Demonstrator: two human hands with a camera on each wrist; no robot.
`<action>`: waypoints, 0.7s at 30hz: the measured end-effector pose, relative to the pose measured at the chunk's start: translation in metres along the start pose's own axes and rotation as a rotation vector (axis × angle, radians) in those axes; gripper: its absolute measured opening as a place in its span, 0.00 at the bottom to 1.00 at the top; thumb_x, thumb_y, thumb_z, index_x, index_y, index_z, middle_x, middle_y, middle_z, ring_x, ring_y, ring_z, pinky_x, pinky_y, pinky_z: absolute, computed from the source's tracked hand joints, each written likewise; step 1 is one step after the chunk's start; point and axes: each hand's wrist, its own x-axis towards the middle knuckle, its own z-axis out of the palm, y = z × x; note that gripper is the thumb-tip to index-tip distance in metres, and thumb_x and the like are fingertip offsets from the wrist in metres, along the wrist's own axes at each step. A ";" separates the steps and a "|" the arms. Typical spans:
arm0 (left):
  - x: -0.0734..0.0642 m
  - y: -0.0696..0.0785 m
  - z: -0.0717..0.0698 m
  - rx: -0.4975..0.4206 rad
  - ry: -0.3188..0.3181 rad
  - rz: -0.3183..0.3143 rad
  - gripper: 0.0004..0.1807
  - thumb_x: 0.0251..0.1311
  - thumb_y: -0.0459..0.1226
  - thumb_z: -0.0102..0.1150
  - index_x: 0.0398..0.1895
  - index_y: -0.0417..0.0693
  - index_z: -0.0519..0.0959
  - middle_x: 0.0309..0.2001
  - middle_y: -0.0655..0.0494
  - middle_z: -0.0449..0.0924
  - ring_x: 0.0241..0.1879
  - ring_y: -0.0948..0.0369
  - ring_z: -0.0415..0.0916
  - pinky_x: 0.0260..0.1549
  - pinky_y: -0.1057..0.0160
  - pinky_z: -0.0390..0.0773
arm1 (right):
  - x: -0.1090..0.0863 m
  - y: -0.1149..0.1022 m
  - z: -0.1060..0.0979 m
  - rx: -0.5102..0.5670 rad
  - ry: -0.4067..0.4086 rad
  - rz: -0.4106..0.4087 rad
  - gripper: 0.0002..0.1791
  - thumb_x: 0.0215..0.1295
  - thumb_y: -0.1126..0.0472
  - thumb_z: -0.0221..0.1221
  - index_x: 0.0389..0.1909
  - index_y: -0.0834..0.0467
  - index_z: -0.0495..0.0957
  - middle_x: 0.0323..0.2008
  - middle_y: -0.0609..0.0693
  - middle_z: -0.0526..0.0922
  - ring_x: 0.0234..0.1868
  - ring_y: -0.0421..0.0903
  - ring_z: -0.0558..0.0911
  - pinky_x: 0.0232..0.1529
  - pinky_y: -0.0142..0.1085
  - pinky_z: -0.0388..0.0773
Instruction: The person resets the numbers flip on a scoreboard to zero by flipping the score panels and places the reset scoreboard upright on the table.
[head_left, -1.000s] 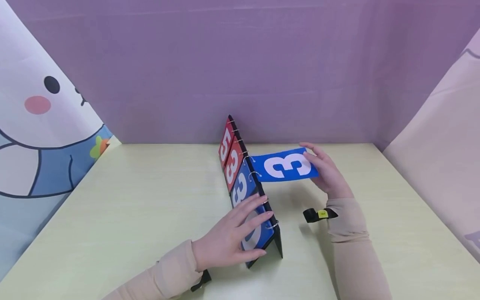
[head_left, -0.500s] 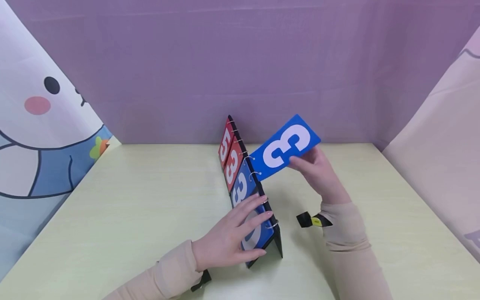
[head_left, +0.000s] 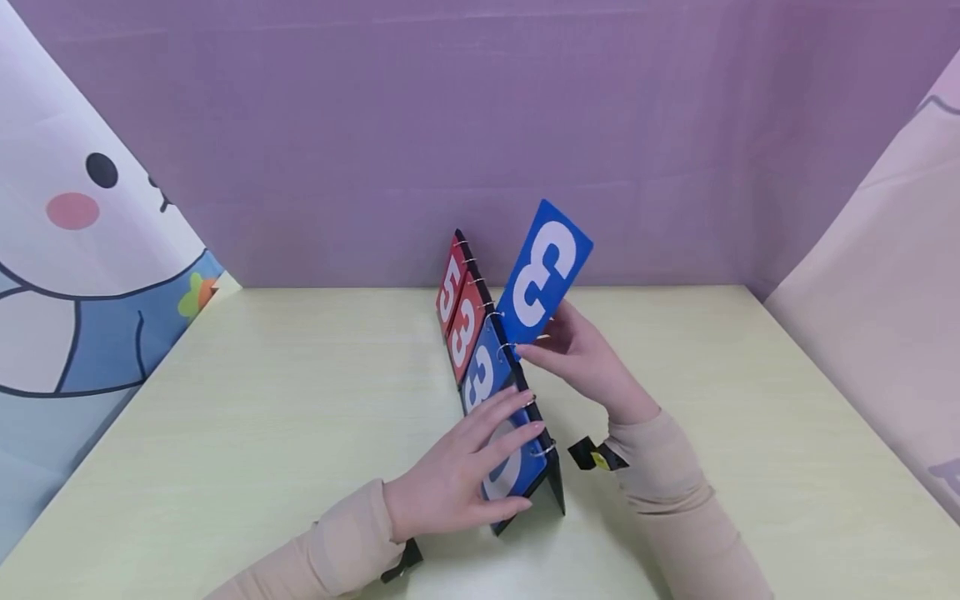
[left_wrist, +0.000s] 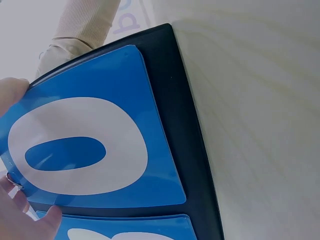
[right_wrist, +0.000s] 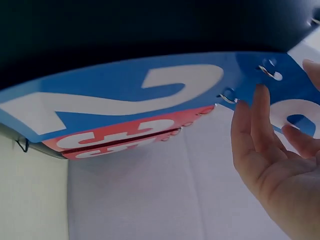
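The flip scoreboard point(head_left: 483, 373) stands tented on the table point(head_left: 322, 367), the left hand point(head_left: 459, 479) spread over it apparently for steadiness, while the right hand point(head_left: 588, 362), thumb and fingers apart, seems to prop the tilted blue 3 card point(head_left: 542, 273).

Blue zero card point(head_left: 506, 478) partly hidden by left fingers point(head_left: 513, 448) in head view
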 end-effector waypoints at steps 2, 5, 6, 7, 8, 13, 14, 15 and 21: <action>0.000 -0.001 0.001 0.002 0.002 0.004 0.43 0.56 0.52 0.62 0.71 0.52 0.53 0.74 0.48 0.46 0.73 0.50 0.46 0.63 0.45 0.65 | 0.001 0.001 0.002 -0.015 -0.011 -0.012 0.39 0.63 0.64 0.60 0.72 0.55 0.52 0.62 0.59 0.70 0.56 0.58 0.76 0.54 0.50 0.76; 0.000 -0.001 0.001 0.006 0.008 0.014 0.43 0.56 0.52 0.62 0.71 0.52 0.54 0.73 0.48 0.46 0.73 0.49 0.47 0.63 0.45 0.66 | 0.001 0.001 0.002 -0.031 -0.009 -0.011 0.38 0.62 0.64 0.60 0.71 0.55 0.54 0.62 0.59 0.71 0.56 0.57 0.76 0.54 0.51 0.77; 0.000 -0.001 0.001 0.008 0.009 0.018 0.43 0.57 0.52 0.63 0.71 0.52 0.54 0.73 0.47 0.47 0.73 0.49 0.47 0.62 0.45 0.66 | 0.001 0.001 0.002 -0.033 -0.005 -0.007 0.38 0.62 0.64 0.60 0.71 0.55 0.55 0.61 0.58 0.71 0.56 0.57 0.76 0.54 0.51 0.77; 0.000 -0.001 0.001 0.008 0.010 0.019 0.43 0.56 0.52 0.63 0.71 0.52 0.54 0.73 0.47 0.47 0.73 0.49 0.47 0.63 0.45 0.66 | 0.001 0.001 0.003 -0.036 -0.002 -0.002 0.38 0.62 0.64 0.60 0.71 0.54 0.55 0.61 0.58 0.71 0.56 0.57 0.76 0.54 0.51 0.77; 0.001 -0.001 0.001 0.012 0.013 0.024 0.43 0.56 0.52 0.63 0.71 0.51 0.54 0.73 0.47 0.47 0.73 0.49 0.47 0.62 0.45 0.66 | 0.001 0.001 0.003 -0.039 0.002 0.001 0.37 0.62 0.64 0.60 0.71 0.54 0.56 0.61 0.58 0.71 0.55 0.57 0.77 0.53 0.51 0.77; 0.001 -0.002 0.001 0.029 0.028 0.045 0.43 0.57 0.51 0.62 0.71 0.51 0.54 0.72 0.46 0.48 0.72 0.49 0.49 0.63 0.45 0.66 | 0.002 0.002 0.006 -0.088 0.017 -0.010 0.35 0.62 0.64 0.60 0.69 0.56 0.59 0.59 0.59 0.73 0.53 0.56 0.78 0.53 0.50 0.77; 0.001 -0.002 0.001 0.031 0.031 0.048 0.43 0.57 0.51 0.62 0.71 0.51 0.54 0.72 0.45 0.49 0.72 0.49 0.49 0.63 0.45 0.66 | 0.002 0.002 0.006 -0.097 0.018 -0.018 0.34 0.62 0.64 0.60 0.69 0.57 0.60 0.58 0.59 0.74 0.53 0.56 0.78 0.54 0.50 0.77; 0.001 -0.002 0.001 0.033 0.034 0.050 0.43 0.57 0.51 0.62 0.71 0.50 0.54 0.72 0.45 0.49 0.72 0.49 0.49 0.63 0.45 0.65 | 0.003 0.002 0.007 -0.107 0.020 -0.027 0.34 0.62 0.65 0.60 0.69 0.58 0.60 0.58 0.59 0.74 0.52 0.55 0.78 0.54 0.50 0.77; 0.001 -0.001 0.001 0.030 0.045 0.056 0.42 0.56 0.51 0.63 0.70 0.48 0.56 0.71 0.44 0.50 0.72 0.48 0.49 0.62 0.45 0.66 | 0.003 0.003 0.008 -0.149 0.011 -0.113 0.32 0.60 0.68 0.61 0.66 0.60 0.64 0.57 0.58 0.74 0.50 0.53 0.78 0.54 0.51 0.76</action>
